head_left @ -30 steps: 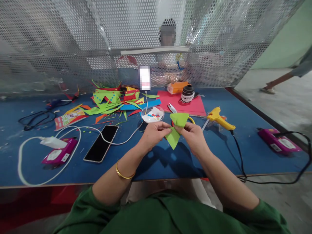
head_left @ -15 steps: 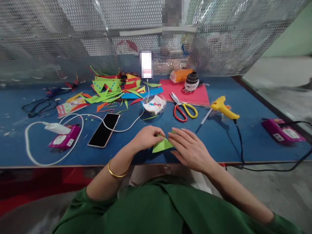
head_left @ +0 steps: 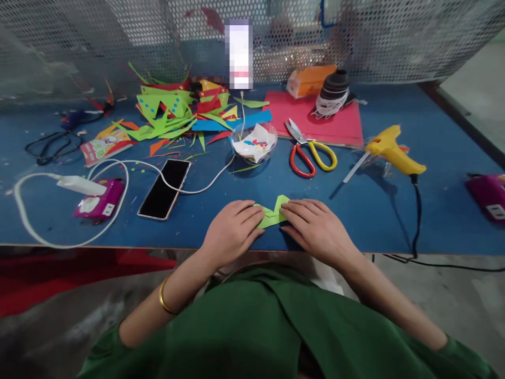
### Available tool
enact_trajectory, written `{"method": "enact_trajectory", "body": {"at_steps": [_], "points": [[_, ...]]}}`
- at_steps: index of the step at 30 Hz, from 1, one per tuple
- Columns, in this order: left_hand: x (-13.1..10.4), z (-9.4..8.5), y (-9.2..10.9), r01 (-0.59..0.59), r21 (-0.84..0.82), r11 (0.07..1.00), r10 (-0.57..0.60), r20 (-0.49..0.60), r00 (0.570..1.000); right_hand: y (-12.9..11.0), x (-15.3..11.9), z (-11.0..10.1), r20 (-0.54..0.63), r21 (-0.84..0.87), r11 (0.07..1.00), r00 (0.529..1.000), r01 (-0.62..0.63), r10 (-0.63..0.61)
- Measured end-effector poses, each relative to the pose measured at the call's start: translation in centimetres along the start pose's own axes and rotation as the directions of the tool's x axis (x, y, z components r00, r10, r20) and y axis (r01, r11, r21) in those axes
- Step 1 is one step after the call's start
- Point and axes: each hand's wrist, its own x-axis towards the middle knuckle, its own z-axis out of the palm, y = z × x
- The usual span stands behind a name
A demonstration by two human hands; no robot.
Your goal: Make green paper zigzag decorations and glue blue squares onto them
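Observation:
A folded light-green paper piece lies near the front edge of the blue table, with a notch between its two raised ends. My left hand is closed on its left end, fingertips on top and thumb at the lower edge. On the right end, my right hand holds the paper the same way. Beyond the hands stands a clear bowl with white paper and small red and blue bits. Red-and-yellow-handled scissors lie open to the right of the bowl.
Green, red and blue paper pieces cover the back left. A black phone, white cable and purple power socket lie left. A yellow glue gun is at right; red sheets, an orange box and a black-topped object are behind.
The view has tilted down and come closer. My left hand has turned flatter over the paper's left end. The green paper now shows a notch and an upright right end.

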Motion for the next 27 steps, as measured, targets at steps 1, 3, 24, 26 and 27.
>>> {"method": "enact_trajectory", "body": {"at_steps": [1, 3, 24, 26, 27], "points": [[-0.2, 0.0, 0.2, -0.003, 0.013, 1.000, 0.003, 0.014, 1.000, 0.1, 0.0, 0.0, 0.004, 0.011, 1.000, 1.000, 0.001, -0.001], [-0.4, 0.0, 0.5, 0.010, 0.028, 1.000, -0.011, 0.034, 0.999, 0.3, 0.1, 0.1, 0.016, 0.033, 0.999, 1.000, 0.008, -0.009], [1.7, -0.5, -0.3, 0.005, 0.053, 0.999, -0.010, 0.085, 0.996, 15.5, -2.1, -7.1, -0.017, -0.613, 0.521, 0.669, -0.594, 0.743], [1.7, -0.6, -0.2, -0.021, 0.096, 0.995, 0.013, 0.080, 0.997, 15.2, -1.7, -7.1, -0.028, -0.586, 0.497, 0.629, -0.640, 0.777], [1.8, -0.7, -0.3, -0.034, 0.108, 0.994, 0.025, 0.082, 0.996, 15.0, -1.4, -7.2, -0.040, -0.568, 0.476, 0.600, -0.671, 0.799]]}}
